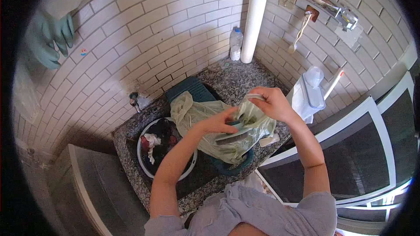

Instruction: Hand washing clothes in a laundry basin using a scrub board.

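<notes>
A pale green translucent plastic bag (pixel 203 137) lies bunched over the granite sink counter, partly over a dark green ribbed washboard (pixel 193 90). With my right hand (pixel 270 103) I pinch the bag's gathered upper edge and hold it raised. My left hand (pixel 220 123) is at the bag's opening, fingers spread and partly hidden; whether it grips anything cannot be made out. Some darker contents show through the plastic beneath my hands, too unclear to name. Left of the bag, a round white-rimmed basin (pixel 140 157) in the sink holds dark cloth with white and red pieces.
A wall tap (pixel 134 101) juts out above the basin. By the white pipe (pixel 256 19) stands a plastic bottle (pixel 235 44). A lidded plastic container (pixel 310 95) is at the counter's right, near white-framed dark panels (pixel 341 154). Rubber gloves (pixel 54 41) hang at upper left.
</notes>
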A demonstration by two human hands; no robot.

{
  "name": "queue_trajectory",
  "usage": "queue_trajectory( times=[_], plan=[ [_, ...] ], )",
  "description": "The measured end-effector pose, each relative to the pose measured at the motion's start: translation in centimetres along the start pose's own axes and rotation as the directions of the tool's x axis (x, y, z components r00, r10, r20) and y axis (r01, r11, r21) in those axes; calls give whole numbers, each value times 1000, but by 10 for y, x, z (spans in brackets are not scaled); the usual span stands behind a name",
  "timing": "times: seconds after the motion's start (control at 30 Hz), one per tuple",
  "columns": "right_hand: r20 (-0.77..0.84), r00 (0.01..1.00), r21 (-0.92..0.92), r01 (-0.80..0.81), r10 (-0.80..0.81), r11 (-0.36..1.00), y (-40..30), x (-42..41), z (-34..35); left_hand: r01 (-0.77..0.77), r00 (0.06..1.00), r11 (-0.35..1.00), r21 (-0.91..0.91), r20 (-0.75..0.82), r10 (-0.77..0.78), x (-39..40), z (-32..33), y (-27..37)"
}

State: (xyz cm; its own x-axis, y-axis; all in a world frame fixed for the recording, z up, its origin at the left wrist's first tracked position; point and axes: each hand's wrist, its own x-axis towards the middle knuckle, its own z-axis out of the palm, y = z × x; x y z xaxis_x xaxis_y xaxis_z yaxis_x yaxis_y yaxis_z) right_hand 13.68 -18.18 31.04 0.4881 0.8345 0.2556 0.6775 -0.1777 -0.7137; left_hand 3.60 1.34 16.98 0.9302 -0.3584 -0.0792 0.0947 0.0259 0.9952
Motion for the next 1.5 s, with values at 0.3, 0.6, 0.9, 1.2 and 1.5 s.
queue_trajectory(
  times=[0.3,0.6,0.9,1.2,1.5],
  plan=[
    [-330,944,-51,-3,-14,999,4,2,-36,276,956,696,663,-268,-123,-12,-85,-39],
    [-303,923,-321,135,-236,937,-11,-42,17,531,523,369,762,-638,566,-27,-139,61],
    [295,955,-396,126,-4,910,104,-153,239,687,634,348,638,-760,142,-74,-46,-45],
    [252,968,-330,74,12,941,110,-176,259,708,683,300,639,-727,-64,-28,-63,-85],
    [163,987,-353,67,-9,933,125,-175,264,543,839,440,716,-431,-333,19,55,-57]
  ],
)
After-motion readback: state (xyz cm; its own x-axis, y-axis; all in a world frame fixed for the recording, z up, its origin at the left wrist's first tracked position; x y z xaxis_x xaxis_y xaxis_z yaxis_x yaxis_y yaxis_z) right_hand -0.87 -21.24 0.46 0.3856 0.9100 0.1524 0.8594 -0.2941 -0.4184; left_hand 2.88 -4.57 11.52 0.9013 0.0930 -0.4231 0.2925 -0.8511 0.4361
